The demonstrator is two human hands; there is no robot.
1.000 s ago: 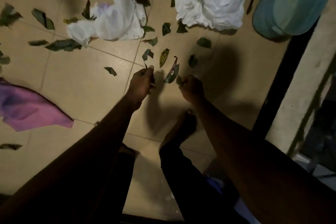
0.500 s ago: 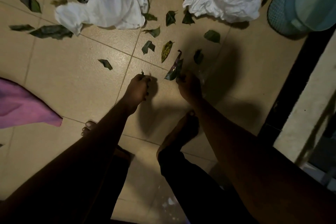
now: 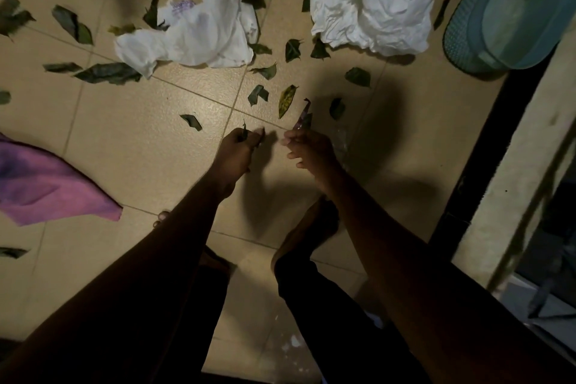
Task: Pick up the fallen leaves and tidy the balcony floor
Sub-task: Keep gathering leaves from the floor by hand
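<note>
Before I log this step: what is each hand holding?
Left hand: closed on small leaves.
Right hand: pinching a long leaf.

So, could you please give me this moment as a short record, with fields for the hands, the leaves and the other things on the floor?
left hand: grips small dark leaves
right hand: pinches a purplish leaf
yellowish leaf: on the tiled floor, just beyond the hands
loose leaves: scattered over it
left white cloth, right white cloth: crumpled, among the leaves
pink cloth: at the left edge
blue basket: upper right
</note>
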